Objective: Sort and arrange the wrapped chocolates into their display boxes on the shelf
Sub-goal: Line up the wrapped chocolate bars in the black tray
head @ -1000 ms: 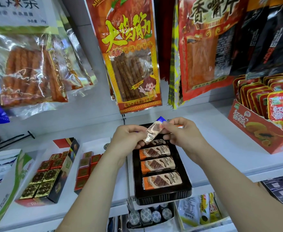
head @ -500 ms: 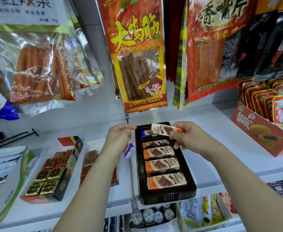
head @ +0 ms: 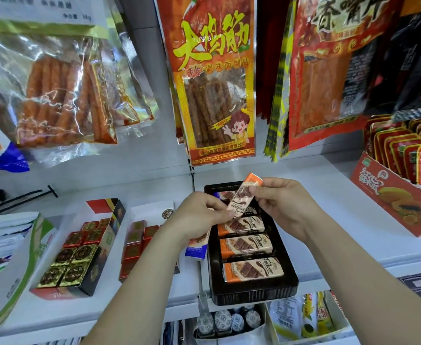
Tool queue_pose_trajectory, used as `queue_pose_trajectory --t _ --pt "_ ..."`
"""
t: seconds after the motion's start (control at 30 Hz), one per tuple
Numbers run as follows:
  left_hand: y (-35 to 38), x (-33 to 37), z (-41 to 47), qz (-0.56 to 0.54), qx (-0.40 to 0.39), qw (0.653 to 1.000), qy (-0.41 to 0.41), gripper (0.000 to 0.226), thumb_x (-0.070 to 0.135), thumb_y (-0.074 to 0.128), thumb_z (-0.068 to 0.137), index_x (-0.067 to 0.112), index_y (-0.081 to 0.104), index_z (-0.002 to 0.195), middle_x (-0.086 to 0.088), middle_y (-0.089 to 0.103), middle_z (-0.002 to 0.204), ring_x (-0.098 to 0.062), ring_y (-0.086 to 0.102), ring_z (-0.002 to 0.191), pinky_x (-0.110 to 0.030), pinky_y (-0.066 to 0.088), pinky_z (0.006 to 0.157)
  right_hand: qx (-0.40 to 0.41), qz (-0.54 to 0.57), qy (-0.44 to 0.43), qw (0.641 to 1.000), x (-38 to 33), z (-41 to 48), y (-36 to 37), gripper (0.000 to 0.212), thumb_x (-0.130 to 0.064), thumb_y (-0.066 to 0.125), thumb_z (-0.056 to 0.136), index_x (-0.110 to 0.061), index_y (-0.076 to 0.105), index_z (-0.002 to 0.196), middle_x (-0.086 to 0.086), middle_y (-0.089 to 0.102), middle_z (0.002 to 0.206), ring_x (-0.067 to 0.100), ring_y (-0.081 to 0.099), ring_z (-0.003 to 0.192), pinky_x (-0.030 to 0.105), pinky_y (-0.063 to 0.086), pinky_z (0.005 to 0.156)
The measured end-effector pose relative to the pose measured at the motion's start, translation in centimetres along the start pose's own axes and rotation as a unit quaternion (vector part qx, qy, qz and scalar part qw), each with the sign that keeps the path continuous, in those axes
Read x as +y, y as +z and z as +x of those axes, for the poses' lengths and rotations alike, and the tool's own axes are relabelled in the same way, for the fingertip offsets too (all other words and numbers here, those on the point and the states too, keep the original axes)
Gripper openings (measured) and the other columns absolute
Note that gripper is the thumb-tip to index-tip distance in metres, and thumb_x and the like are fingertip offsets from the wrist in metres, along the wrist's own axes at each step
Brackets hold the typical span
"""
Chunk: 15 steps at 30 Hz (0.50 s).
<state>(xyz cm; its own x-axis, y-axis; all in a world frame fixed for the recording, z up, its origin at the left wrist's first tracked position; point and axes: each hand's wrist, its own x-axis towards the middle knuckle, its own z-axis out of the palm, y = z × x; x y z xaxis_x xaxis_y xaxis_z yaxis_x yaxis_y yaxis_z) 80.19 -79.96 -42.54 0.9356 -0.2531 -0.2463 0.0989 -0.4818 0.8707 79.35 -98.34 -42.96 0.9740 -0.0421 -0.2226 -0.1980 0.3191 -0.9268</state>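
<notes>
I have the bar (head: 244, 197) pinched at both ends above the far half of the tray (head: 254, 296), which sits at the front edge of the shelf (head: 333, 220). My right hand (head: 287, 205) takes the orange upper end between thumb and forefingers, and my left hand (head: 199, 217) nips the lower end between thumb and forefinger. Its long axis runs steeply, from low left to high right, whereas the laid bars (head: 245, 245) in the tray's near rows lie flat and crosswise. As I judge it, the coming move turns on swinging the bar level and crosswise. The right hand is nearer the far rows, though my hands hide which row is free. A blue-ended bar (head: 196, 250) shows under my left palm. I cannot tell whether the lower fingers hold it.
</notes>
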Motion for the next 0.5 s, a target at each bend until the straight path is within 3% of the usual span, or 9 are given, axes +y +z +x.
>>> queue_pose_trajectory --t 0.1,0.2,0.37,0.43,0.5 --pt "0.3 0.4 -0.3 0.01 -0.016 1.0 0.021 0.006 0.027 0.078 0.078 0.021 0.077 0.077 0.004 0.074 0.083 -0.012 0.068 0.086 -0.032 0.055 0.084 -0.037 0.012 0.004 0.999 0.2 -0.2 0.7 0.017 0.003 0.065 0.083 0.003 0.07 0.099 0.009 0.073 0.086 0.008 0.066 0.069 0.014 0.048 0.059" --pt "0.0 0.7 -0.4 0.006 -0.019 0.999 0.027 0.015 0.034 0.08 0.072 0.022 0.078 0.08 0.004 0.075 0.084 -0.013 0.068 0.088 -0.032 0.054 0.082 -0.035 -0.08 -0.015 0.996 0.0 -0.1 0.9 0.015 -0.004 0.061 0.089 -0.008 0.072 0.099 0.002 0.073 0.079 0.008 0.063 0.065 0.021 0.045 0.063" --pt "-0.7 0.6 -0.2 -0.13 0.04 0.99 0.046 0.03 0.034 0.075 0.076 0.02 0.073 0.103 0.002 0.075 0.091 -0.007 0.071 0.084 -0.022 0.057 0.073 -0.045 -0.233 -0.058 0.97 -0.4 0.2 0.4 0.018 -0.012 0.059 0.093 -0.014 0.074 0.103 0.006 0.075 0.094 0.022 0.069 0.093 0.033 0.053 0.087" --pt "-0.3 0.5 0.0 -0.121 0.059 0.99 0.052 0.019 0.029 0.074 0.08 0.019 0.075 0.096 0.004 0.075 0.084 -0.001 0.069 0.073 -0.015 0.052 0.06 -0.063 -0.271 -0.075 0.958 -0.1 -0.1 0.7 0.015 -0.01 0.064 0.09 -0.012 0.075 0.1 0.007 0.075 0.089 0.019 0.07 0.086 0.027 0.054 0.081" --pt "-0.1 0.3 0.1 -0.089 0.088 0.991 0.047 0.01 0.028 0.074 0.081 0.02 0.076 0.087 0.005 0.074 0.079 -0.001 0.068 0.068 -0.015 0.05 0.057 -0.039 -0.268 -0.088 0.959 0.1 -0.2 1.1 0.012 -0.01 0.07 0.085 -0.011 0.075 0.096 0.008 0.074 0.083 0.015 0.068 0.074 0.023 0.054 0.073"
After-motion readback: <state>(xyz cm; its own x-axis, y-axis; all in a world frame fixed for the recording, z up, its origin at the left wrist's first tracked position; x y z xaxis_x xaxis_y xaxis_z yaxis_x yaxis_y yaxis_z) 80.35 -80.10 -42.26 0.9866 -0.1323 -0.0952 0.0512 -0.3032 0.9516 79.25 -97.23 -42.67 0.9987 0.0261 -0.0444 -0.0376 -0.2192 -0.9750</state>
